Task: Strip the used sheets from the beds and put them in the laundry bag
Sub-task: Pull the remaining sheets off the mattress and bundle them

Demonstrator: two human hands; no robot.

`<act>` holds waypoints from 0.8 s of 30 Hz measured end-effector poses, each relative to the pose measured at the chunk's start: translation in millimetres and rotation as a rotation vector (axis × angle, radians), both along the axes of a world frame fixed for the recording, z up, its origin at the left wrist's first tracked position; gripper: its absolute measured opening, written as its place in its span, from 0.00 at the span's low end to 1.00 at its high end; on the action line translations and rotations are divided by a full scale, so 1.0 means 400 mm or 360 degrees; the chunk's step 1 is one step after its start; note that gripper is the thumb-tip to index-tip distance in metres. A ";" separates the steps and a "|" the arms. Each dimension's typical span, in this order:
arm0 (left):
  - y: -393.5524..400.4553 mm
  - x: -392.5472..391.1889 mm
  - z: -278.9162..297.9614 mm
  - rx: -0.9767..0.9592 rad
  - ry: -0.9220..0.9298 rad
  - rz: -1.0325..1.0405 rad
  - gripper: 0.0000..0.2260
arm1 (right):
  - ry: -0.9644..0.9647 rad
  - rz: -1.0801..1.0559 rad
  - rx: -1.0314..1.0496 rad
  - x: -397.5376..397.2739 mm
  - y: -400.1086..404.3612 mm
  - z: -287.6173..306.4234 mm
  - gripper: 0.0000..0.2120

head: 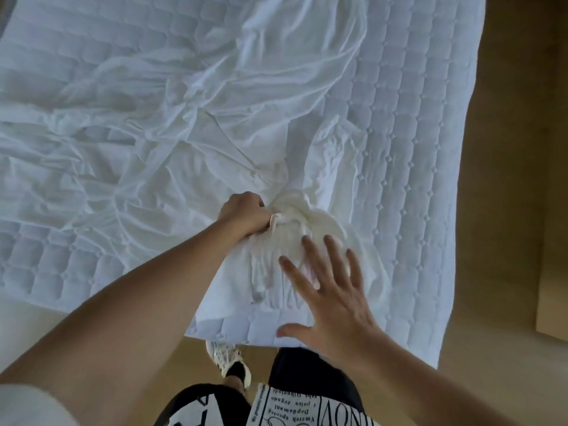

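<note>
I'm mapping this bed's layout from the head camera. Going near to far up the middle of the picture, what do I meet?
Shoe on the floor → right hand, fingers spread → left hand, its grip bunching the sheet → loose wrinkled sheet → bare quilted mattress.

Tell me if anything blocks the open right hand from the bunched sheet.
Nothing visible does. The right hand hovers spread just over the bunched sheet, which the left hand already grips on the quilted mattress. No laundry bag is in view.
</note>
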State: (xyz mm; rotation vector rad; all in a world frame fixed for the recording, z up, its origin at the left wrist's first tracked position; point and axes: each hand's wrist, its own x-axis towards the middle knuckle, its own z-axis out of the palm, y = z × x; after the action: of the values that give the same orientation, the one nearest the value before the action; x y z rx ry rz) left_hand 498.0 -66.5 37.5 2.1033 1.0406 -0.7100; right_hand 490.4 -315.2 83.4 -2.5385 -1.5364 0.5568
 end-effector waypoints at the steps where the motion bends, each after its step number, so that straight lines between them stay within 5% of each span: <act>1: -0.007 0.008 0.001 0.0010 -0.0017 0.0018 0.11 | 0.0020 0.0045 -0.0105 -0.003 0.003 -0.033 0.59; 6: 0.022 0.007 0.019 -0.0020 -0.0432 0.0165 0.17 | 0.0109 -0.0297 -0.0167 0.137 0.074 -0.118 0.58; 11: 0.000 -0.017 0.016 -0.0115 -0.0455 -0.0190 0.56 | 0.0599 -0.0691 -0.0304 0.323 0.148 -0.129 0.59; 15: -0.039 0.040 -0.050 0.0046 -0.0223 -0.0269 0.75 | 0.0819 -0.0604 -0.0382 0.438 0.189 -0.172 0.59; 19: -0.042 0.088 -0.114 0.0055 -0.0095 -0.0126 0.76 | 0.1076 -0.1327 0.0227 0.604 0.225 -0.211 0.39; 24: -0.054 0.111 -0.144 0.0149 -0.0101 -0.0056 0.74 | 0.0988 -0.1910 0.0132 0.687 0.296 -0.319 0.56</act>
State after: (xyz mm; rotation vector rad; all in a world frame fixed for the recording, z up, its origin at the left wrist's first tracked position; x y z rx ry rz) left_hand 542.3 -88.0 -20.0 2.2145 1.0219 -0.6182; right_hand 765.1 -196.7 -44.0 -2.3066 0.2111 0.8664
